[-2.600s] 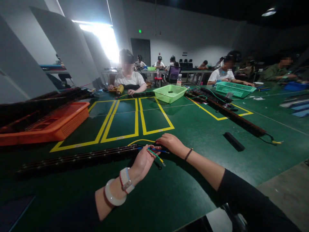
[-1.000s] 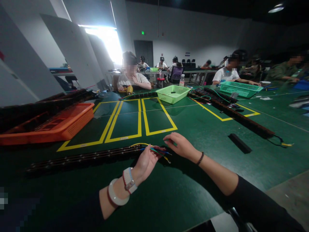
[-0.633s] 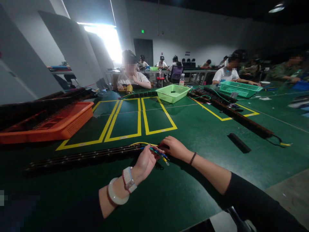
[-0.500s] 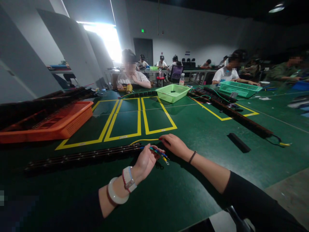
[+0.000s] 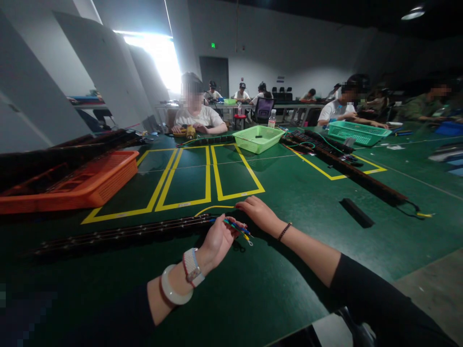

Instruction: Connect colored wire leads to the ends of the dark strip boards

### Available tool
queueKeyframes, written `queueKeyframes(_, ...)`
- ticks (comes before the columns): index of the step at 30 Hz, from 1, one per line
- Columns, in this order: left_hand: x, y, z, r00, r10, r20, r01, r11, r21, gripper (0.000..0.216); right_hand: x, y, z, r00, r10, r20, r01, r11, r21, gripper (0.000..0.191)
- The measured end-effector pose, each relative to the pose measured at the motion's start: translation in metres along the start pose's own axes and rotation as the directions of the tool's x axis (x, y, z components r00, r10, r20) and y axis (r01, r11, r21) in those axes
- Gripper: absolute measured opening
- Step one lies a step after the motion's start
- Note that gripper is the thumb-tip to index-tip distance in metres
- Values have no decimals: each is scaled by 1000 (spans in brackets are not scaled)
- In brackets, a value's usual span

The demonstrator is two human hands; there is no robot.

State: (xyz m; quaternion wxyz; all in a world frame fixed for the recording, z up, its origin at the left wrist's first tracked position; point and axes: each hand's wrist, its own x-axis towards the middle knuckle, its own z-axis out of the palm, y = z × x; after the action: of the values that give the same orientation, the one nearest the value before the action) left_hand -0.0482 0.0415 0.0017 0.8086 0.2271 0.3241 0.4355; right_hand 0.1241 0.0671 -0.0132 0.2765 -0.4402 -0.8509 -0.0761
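Note:
A long black strip (image 5: pixel 119 235) lies across the green table in front of me, with coloured wires coming out of its right end. My left hand (image 5: pixel 217 239) is closed on the green and blue wires (image 5: pixel 237 228), whose ring terminals stick out past my fingers. My right hand (image 5: pixel 256 211) pinches the end of the yellow wire (image 5: pixel 211 208), pulled out in an arc above the strip.
An orange basket (image 5: pixel 77 182) sits at the left and yellow taped boxes (image 5: pixel 202 178) lie ahead. A green basket (image 5: pixel 257 138) stands farther back, another long black strip (image 5: pixel 347 171) and a small black bar (image 5: pixel 356 212) at the right. Several other people work at the far tables.
My right hand went from hovering with spread fingers to reaching in and taking the yellow wire, then drew it slightly up and right. My left hand kept its hold on the other wires.

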Motion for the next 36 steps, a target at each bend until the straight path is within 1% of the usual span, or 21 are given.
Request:
queueKeyframes(2,0,0,0,1000,-1,5,1,1000,-4,21,2,-1,1,999,25,25,-26,999,37,19)
queueKeyframes(7,2,-1,0,1000,7,12,-7,1000,-4,23,7,0,4,988,62,145,-86,983,165,21)
queueKeyframes(10,1,0,1,1000,10,11,-10,1000,5,24,7,3,7,987,51,151,-79,980,181,21)
queueKeyframes(13,-1,1,3,1000,-6,-3,6,1000,11,25,5,6,7,989,53,140,-74,985,156,21)
queueKeyframes(16,-3,2,5,1000,-19,-12,19,1000,7,26,3,6,3,991,56,121,-73,987,146,24)
queueKeyframes(18,-3,3,5,1000,-22,-12,22,1000,6,26,1,5,-4,995,66,73,-76,985,152,27)
queueKeyframes(20,-3,3,5,1000,-22,-12,22,1000,4,26,-1,2,-14,998,56,5,-56,987,149,25)
queueKeyframes(21,-3,3,4,1000,-21,-12,21,1000,2,26,-3,1,-20,999,28,-28,-24,990,140,25)
queueKeyframes(23,-2,2,2,999,-33,-6,33,999,-1,26,-6,-3,-32,993,-97,-68,103,990,97,29)
queueKeyframes(24,-1,2,1,999,-43,-6,43,999,-3,26,-8,-5,-37,980,-188,-68,192,980,60,32)
queueKeyframes(25,-1,2,0,999,-52,-4,52,999,-5,26,-9,-8,-42,956,-289,-51,290,957,16,36)
queueKeyframes(27,0,2,-1,998,-64,6,64,998,-16,27,-11,-14,-50,879,-477,15,477,877,-65,43)
queueKeyframes(29,0,1,-2,998,-60,17,61,997,-41,28,-11,-19,-55,795,-602,77,607,785,-128,46)
queueKeyframes(31,1,1,-2,998,-65,26,66,996,-61,30,-11,-23,-57,735,-669,111,677,714,-175,45)
queueKeyframes(32,1,1,-2,997,-67,26,69,995,-65,30,-10,-23,-57,719,-685,120,693,692,-202,42)
queueKeyframes(36,1,0,-1,998,-65,23,67,996,-66,32,-11,-23,-56,698,-705,129,706,647,-288,24)
